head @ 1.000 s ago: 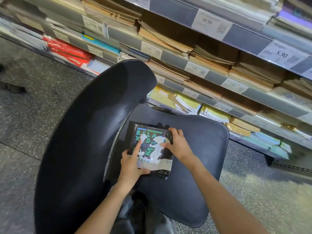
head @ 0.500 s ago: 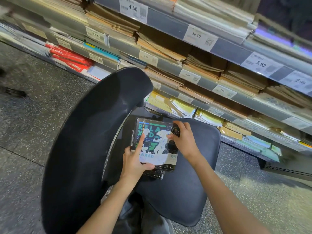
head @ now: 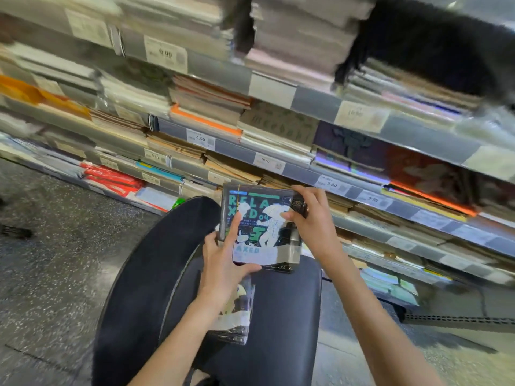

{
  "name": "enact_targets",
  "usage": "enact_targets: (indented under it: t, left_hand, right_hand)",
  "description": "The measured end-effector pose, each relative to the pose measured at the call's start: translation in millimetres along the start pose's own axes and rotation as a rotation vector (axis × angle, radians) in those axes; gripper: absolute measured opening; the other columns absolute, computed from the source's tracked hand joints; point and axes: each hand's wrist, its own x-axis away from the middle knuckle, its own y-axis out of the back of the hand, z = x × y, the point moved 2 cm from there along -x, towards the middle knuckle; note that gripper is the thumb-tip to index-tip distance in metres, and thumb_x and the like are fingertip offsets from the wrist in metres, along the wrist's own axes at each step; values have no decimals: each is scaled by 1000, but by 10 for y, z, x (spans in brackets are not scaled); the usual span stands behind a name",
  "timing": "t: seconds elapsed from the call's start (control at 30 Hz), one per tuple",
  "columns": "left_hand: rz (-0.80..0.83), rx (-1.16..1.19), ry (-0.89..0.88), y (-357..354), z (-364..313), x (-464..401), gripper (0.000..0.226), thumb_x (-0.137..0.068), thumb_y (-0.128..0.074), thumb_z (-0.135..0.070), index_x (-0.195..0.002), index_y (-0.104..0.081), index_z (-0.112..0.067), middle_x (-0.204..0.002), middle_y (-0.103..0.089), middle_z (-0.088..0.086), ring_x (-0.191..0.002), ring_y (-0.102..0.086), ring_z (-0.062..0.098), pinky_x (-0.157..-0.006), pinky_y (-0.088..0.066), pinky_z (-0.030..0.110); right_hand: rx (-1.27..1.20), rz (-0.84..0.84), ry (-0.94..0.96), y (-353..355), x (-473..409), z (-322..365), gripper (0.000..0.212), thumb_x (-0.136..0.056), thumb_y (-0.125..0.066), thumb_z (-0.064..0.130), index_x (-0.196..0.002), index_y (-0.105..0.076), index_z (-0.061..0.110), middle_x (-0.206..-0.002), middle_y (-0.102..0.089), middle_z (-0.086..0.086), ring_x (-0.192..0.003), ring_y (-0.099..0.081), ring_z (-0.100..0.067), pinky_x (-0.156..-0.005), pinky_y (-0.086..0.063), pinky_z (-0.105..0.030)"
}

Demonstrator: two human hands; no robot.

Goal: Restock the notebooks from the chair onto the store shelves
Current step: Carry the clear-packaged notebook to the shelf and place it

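Head view. Both hands hold a stack of shrink-wrapped notebooks [head: 260,228] above the seat of a black chair [head: 281,316], in front of the store shelves [head: 306,168]. The left hand [head: 223,263] grips the stack's lower left corner, thumb curled under the bottom edge and index finger laid straight up the cover; the right hand [head: 309,218] pinches the upper right corner, fingers curled over the top edge. The top cover is dark, with teal lettering and a white figure (the words "RELAXED" are legible), and a pale band runs across its lower part. A second wrapped pack [head: 237,316] of the same design lies on the seat, partly hidden by the left forearm. The shelves carry flat piles of notebooks behind price labels [head: 200,139]; their upper tiers are blurred. The chair stands on a speckled floor [head: 55,246].
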Motion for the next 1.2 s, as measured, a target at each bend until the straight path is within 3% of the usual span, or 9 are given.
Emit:
enact_targets:
  t: [0.17, 0.33, 0.43, 0.63, 0.8, 0.97, 1.07, 1.2]
  left_hand:
    - [-93, 58, -154, 487, -718, -113, 119, -64, -84, -23, -125, 7, -71, -129, -24, 2, -124, -32, 22, -105, -35, 37]
    - [-155, 69, -283, 994, -1487, -117, 118, -64, -83, -25, -126, 7, -69, -132, -23, 3, -126, -31, 19, -106, -33, 38]
    - [-211, 52, -357, 1257, -1885, -97, 118, -63, -83, -27, -128, 7, -67, -132, -24, 4, -126, -31, 21, -106, -31, 41]
    - [-253, 73, -475, 1710, -2593, -24, 116, -65, -82, -29, -131, 8, -65, -134, -24, 2, -124, -32, 17, -104, -35, 38]
    - [-323, 75, -573, 1992, -3067, -60, 118, -63, -83, -32, -129, 7, -68, -118, -28, 1, -112, -40, 17, -98, -42, 37]
    - [-372, 57, -659, 2252, -3577, -167, 116, -62, -83, -33, -135, 3, -61, -109, -32, 1, -104, -40, 17, -98, -40, 33]
    - [-361, 65, -671, 2383, -3905, -276, 117, -62, -83, -34, -136, 4, -60, -124, -31, 6, -119, -34, 22, -103, -35, 36]
    - [-314, 159, -686, 2490, -4249, -444, 117, -64, -83, -28, -131, 4, -68, -143, -19, 3, -133, -20, 26, -111, -26, 47]
  right_hand:
    - [-16, -135, 114, 652, -64, 674, 50, -83, -67, 11, -129, -48, 14, -113, -37, 8, -105, -38, -5, -79, -26, 5]
    - [-80, -225, 206, 1297, -47, 1380, 51, -84, -66, 13, -131, -47, 20, -116, -38, 13, -108, -40, -1, -93, -34, -15]
    - [-76, -295, 278, 1645, -31, 1753, 53, -83, -66, 13, -132, -45, 21, -116, -38, 13, -109, -41, -3, -95, -36, -19]
    - [-47, -399, 374, 2255, 10, 2341, 54, -83, -67, 12, -131, -44, 23, -115, -37, 13, -103, -40, 1, -82, -31, -5]
    - [-10, -492, 452, 2700, 10, 2756, 57, -80, -69, 9, -131, -44, 17, -118, -40, 8, -104, -40, -2, -87, -29, -12]
    - [-45, -542, 513, 3098, -116, 3082, 52, -83, -67, 10, -128, -44, 18, -115, -40, 8, -91, -40, 3, -74, -32, 1]
    - [-25, -603, 564, 3318, -268, 3249, 47, -84, -66, 10, -126, -46, 16, -117, -39, 8, -92, -39, 5, -73, -28, 7]
    - [-33, -667, 562, 3543, -575, 3416, 45, -84, -66, 10, -125, -49, 13, -121, -42, 3, -98, -44, -5, -71, -28, 8]
